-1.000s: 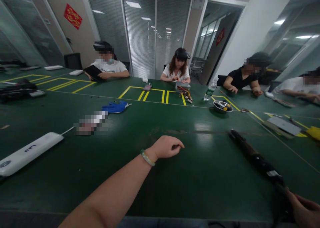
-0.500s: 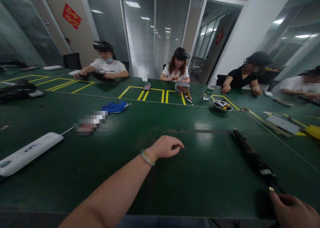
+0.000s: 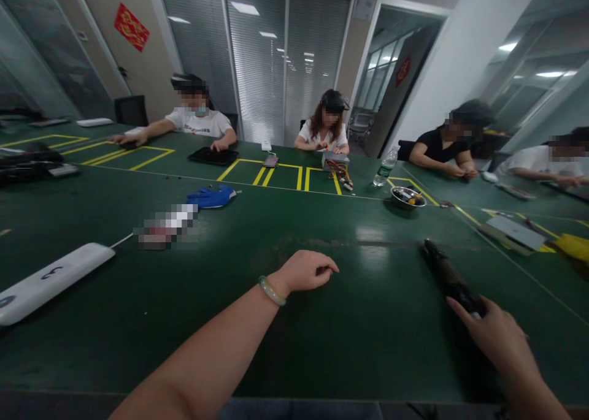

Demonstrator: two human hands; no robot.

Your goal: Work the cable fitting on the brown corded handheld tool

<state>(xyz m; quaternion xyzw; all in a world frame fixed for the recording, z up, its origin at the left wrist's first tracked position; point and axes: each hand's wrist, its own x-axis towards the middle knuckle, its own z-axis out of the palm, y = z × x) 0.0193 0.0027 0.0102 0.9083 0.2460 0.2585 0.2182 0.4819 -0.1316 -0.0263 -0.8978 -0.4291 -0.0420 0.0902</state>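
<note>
My right hand (image 3: 494, 328) grips a long, slim black object (image 3: 444, 270) with the thumb on its left side and the fingers over its right. It looks like a folded tripod or umbrella, but I cannot tell which. It points away from me, and part of it is hidden under my hand and forearm. My left hand (image 3: 306, 271) rests on the green table (image 3: 359, 352), wearing a pale bangle (image 3: 272, 291). Its fingers are loosely curled together, and I see nothing in them.
On the left lie a white power strip (image 3: 55, 282), a blurred-out item and a blue glove (image 3: 211, 197). Farther off are a metal bowl (image 3: 408, 198), a water bottle (image 3: 385, 167), a metal box with wires (image 3: 335, 160) and a black tray (image 3: 213, 156). Several people sit around the table.
My right hand has moved up and left along the black object, from its near end to its middle. My left hand stays still. Across the table, a person has laid down the black tray.
</note>
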